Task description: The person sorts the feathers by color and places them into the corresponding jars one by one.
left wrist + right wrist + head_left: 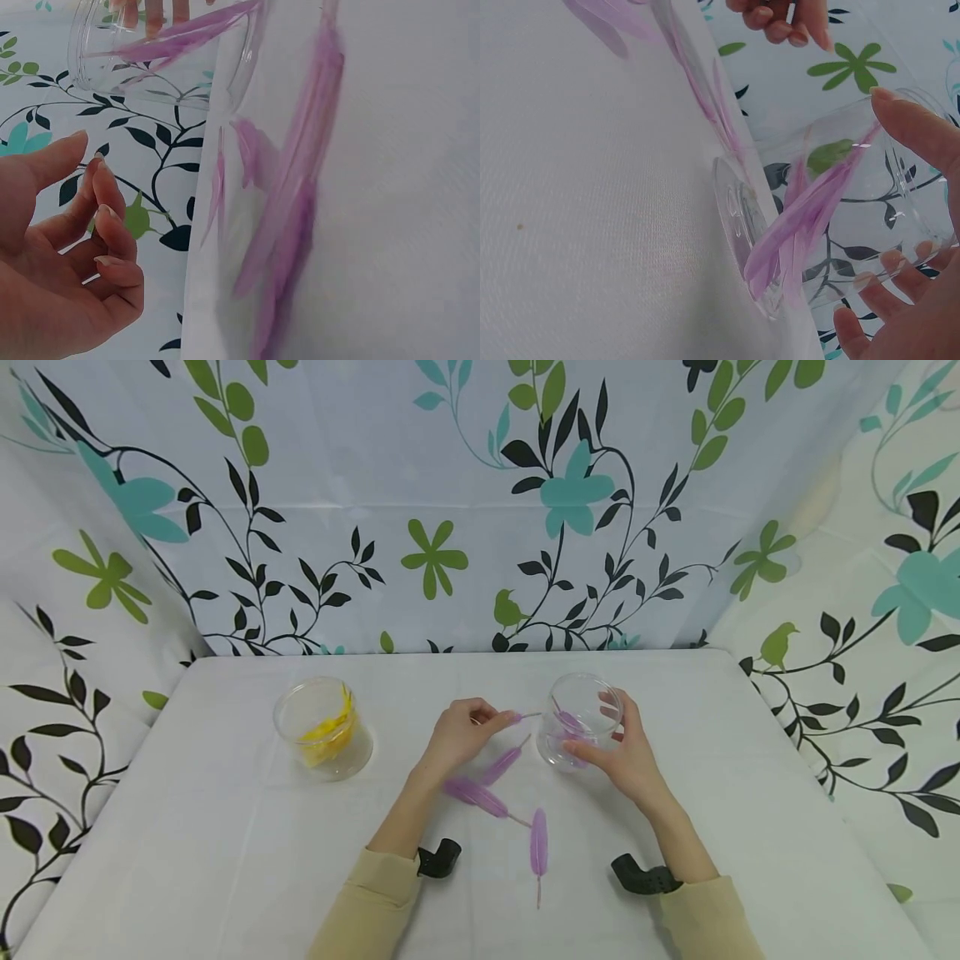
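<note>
My right hand (pixel 630 752) holds a clear glass jar (pixel 832 124), its thumb on one side and its fingers on the other. Purple feathers (pixel 810 217) lean inside that jar. To its left is my left hand (pixel 465 735), fingers loosely curled; the left wrist view shows nothing between thumb and fingertips. By those fingertips in the head view lies a small purple feather (pixel 517 717). More purple feathers lie on the table below the hands, including one near the jar (pixel 502 766), an overlapping group (pixel 480 797) and a single one (pixel 538 843) closer to me.
A second clear jar (pixel 288 727) with yellow feathers (pixel 330 739) stands at the left on the white table (pixel 225 843). Leaf-patterned cloth (pixel 337 510) hangs behind the table's far edge and along its sides. Each wrist wears a black device (pixel 441 858).
</note>
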Tool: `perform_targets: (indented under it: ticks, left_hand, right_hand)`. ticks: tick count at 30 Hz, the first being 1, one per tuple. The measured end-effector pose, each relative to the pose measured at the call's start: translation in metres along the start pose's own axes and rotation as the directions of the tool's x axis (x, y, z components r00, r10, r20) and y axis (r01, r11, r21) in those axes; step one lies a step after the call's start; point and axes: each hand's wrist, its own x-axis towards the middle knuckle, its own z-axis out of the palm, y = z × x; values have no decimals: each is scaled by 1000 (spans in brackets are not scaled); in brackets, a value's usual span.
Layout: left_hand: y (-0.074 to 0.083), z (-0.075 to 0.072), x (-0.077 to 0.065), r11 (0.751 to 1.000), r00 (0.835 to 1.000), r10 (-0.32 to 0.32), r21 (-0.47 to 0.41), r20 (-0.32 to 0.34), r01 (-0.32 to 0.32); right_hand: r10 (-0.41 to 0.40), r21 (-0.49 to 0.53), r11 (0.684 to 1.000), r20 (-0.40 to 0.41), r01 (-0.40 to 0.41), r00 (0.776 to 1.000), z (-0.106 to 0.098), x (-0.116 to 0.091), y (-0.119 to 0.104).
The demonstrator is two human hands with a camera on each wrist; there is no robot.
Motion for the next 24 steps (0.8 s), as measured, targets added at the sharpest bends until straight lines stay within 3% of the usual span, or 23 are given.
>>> perform_targets:
  ticks: [10, 16, 24]
  left_hand:
    - [-32, -14, -22, 995, 996, -85, 49, 20, 84]
    - [-36, -20, -34, 983, 987, -138, 135, 76, 127]
    - [-39, -27, -42, 960, 983, -157, 248, 98, 129]
  right_hand:
    - [-7, 0, 1000, -8, 7, 1000, 0, 1, 1]
    - [4, 4, 1000, -4, -4, 1000, 0, 0, 1]
    - [9, -2, 1000, 0, -9, 1000, -1, 0, 0]
